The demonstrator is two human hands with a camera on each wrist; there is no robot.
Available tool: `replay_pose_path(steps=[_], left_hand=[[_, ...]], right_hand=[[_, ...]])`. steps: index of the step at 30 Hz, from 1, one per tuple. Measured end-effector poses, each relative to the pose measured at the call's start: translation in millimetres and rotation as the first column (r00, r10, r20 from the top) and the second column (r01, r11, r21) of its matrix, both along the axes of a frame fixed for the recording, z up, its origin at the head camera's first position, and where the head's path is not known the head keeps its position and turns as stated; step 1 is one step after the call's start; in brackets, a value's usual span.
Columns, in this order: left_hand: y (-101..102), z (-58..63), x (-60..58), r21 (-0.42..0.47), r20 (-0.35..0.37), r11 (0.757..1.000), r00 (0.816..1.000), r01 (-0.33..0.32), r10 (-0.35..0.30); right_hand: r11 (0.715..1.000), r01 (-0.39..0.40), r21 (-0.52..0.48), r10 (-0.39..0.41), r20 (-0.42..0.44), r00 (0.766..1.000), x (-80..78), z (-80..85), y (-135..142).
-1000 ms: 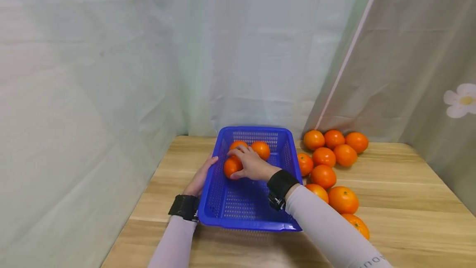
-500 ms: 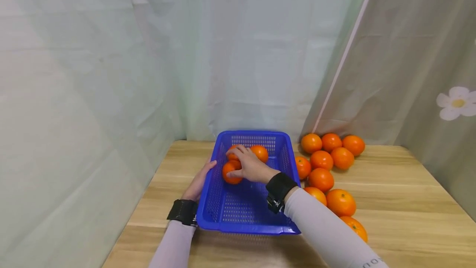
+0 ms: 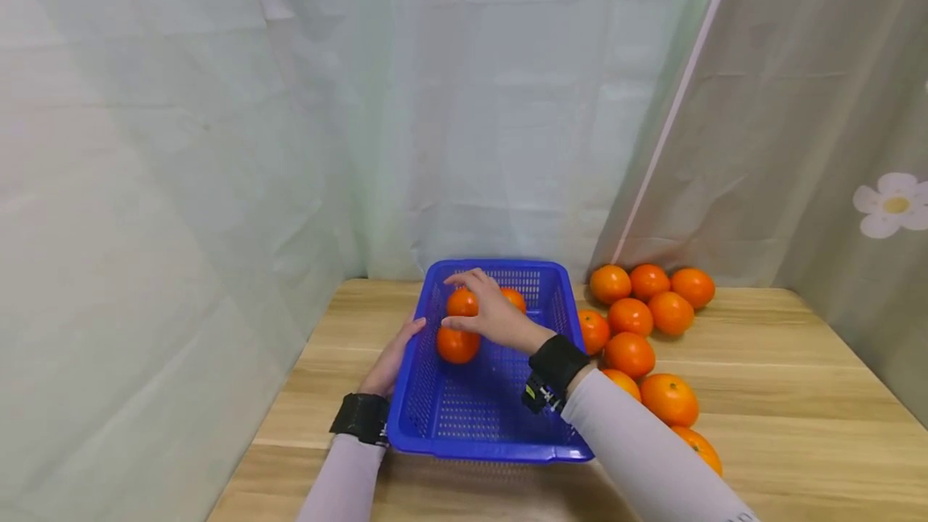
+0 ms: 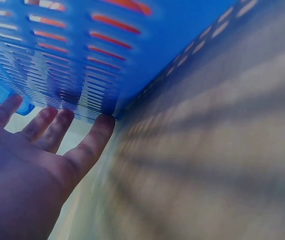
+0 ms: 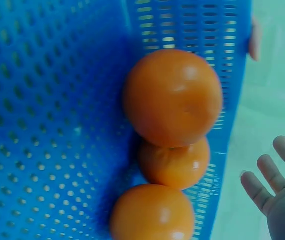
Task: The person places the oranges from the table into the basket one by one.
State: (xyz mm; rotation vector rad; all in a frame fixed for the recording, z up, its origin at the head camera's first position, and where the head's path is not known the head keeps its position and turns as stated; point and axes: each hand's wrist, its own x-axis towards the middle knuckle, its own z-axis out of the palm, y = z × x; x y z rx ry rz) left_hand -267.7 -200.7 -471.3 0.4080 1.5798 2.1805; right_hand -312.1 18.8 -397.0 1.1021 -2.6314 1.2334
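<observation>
Along the left wall of a blue perforated basket [image 3: 493, 451] lie a front orange [image 3: 457, 349] and, behind it, a middle orange [image 3: 461, 303]; a third orange [image 3: 515, 300] sits farther right, partly masked by the fingers. The wall probably keeps the first two from rolling, and in the right wrist view all three fruits overlap in a row, so that they seem to touch. Above the front and middle oranges, the right hand [image 3: 496, 314] holds nothing, its thumb and fingers spread apart (whether the thumb brushes the front fruit cannot be told). The left hand [image 3: 387, 365] keeps straight fingers against the outside of the left wall, with one tip at the rim, an arrangement that presumably steadies the basket against pushes from within. The basket stands on a wood-grained desk [image 3: 797, 393]. Just beyond its right wall, ten loose oranges [image 3: 629, 355] form a close cluster, near enough to limit sideways movement of the basket. The right sleeve [image 3: 638, 441] crosses the basket's near right corner and hides parts of the nearest loose fruits. A black strap [image 3: 560, 359] circles the right wrist. Behind the desk hangs a pale sheet [image 3: 493, 103], and at the right a gray cloth [image 3: 761, 167] with a printed flower [image 3: 896, 205]; both bound the workspace.
</observation>
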Motion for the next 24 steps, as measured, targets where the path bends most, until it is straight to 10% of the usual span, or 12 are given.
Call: replay_pose_path(steps=[24], left_hand=[[3.6,0.6,-2.0,-0.002,-0.043,1.000,0.999,-0.011,0.011]], right_hand=[[0.983,-0.034,-0.183,0.018,-0.090,0.996,28.0,82.5,59.8]])
